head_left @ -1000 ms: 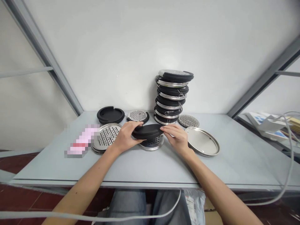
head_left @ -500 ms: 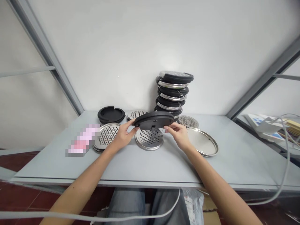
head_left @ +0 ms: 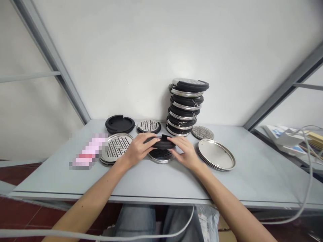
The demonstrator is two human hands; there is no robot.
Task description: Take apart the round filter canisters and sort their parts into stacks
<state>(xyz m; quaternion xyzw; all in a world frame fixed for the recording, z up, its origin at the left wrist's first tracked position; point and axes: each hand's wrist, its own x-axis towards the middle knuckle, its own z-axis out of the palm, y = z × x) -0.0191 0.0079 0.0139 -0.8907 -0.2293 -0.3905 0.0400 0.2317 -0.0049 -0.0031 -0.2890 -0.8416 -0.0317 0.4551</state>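
Observation:
Between both hands is a round black casing (head_left: 163,144), tilted a little, just above a perforated metal disc (head_left: 161,159) on the table. My left hand (head_left: 138,148) grips its left edge, fingers on top. My right hand (head_left: 185,150) grips the right edge the same way. The casing covers most of the disc, so I cannot tell whether they touch. Slotted metal discs (head_left: 116,148) are stacked left of my left hand. Right of my right hand lie plain round metal plates (head_left: 216,154).
A tall stack of black and silver round units (head_left: 185,106) stands at the back. Near it are a black casing (head_left: 119,123), a black-rimmed perforated disc (head_left: 148,126) and a loose perforated disc (head_left: 203,132). A white cable (head_left: 306,188) hangs at the right. Table (head_left: 126,185).
The black casing has come down and tipped over, from showing its flat face to sitting low over the perforated disc. Both hands have moved down with it, fingers now over its top.

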